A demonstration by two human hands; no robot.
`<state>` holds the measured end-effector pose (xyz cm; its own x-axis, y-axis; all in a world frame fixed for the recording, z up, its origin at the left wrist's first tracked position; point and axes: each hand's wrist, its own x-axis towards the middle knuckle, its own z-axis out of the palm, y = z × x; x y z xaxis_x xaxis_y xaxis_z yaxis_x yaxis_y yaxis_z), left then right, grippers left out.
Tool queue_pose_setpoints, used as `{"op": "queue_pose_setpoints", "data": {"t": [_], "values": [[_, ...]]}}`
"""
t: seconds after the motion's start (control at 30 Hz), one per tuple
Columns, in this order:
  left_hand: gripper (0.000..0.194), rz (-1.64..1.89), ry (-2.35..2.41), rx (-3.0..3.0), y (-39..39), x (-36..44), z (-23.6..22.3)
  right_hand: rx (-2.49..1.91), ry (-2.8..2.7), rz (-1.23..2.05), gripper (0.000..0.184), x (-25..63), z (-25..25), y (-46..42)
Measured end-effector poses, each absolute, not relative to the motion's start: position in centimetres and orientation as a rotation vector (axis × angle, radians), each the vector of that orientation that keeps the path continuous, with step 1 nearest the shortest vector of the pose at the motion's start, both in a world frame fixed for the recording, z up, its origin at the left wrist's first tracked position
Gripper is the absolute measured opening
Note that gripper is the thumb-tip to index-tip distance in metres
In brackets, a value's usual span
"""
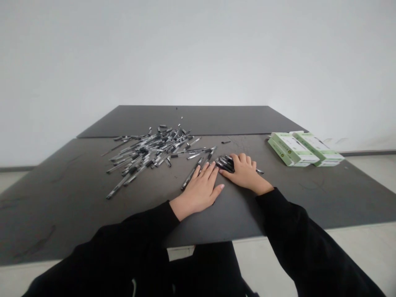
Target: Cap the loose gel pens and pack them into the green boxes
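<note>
My left hand [201, 189] lies flat on the dark table, palm down with its fingers stretched out. Its fingertips touch or partly cover a few pens [191, 176]. Close on its right, my right hand [246, 171] curls around a bunch of black-capped pens [225, 162], whose ends stick out past the thumb side. One pen tip [260, 171] shows on the far side of that hand; the palm hides the rest of the bunch. To the left spreads a large loose heap of clear and black pens [151, 148], pointing in many directions.
Green and white boxes [292, 150] stand at the table's right, some stacked. A loose black pen cap [225, 142] lies beyond my hands, and small bits lie behind the heap. A seam crosses the table [309, 194] toward the back; a pale wall rises behind.
</note>
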<state>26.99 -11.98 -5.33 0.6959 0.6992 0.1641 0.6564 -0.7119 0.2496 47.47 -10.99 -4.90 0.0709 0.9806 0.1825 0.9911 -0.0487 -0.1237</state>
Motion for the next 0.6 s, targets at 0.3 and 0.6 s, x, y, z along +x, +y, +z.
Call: {"op": "queue_pose_setpoints", "data": {"t": [0.3, 0.6], "values": [[0.061, 0.401, 1.082, 2.729, -12.1, 27.0, -5.2, -2.045, -1.940, 0.325, 0.057, 48.5, -4.4, -10.6], [0.057, 0.382, 1.102, 2.736, -12.0, 27.1, -5.4, -1.843, -1.998, 0.084, 0.021, 48.1, -3.7, -8.7]]}}
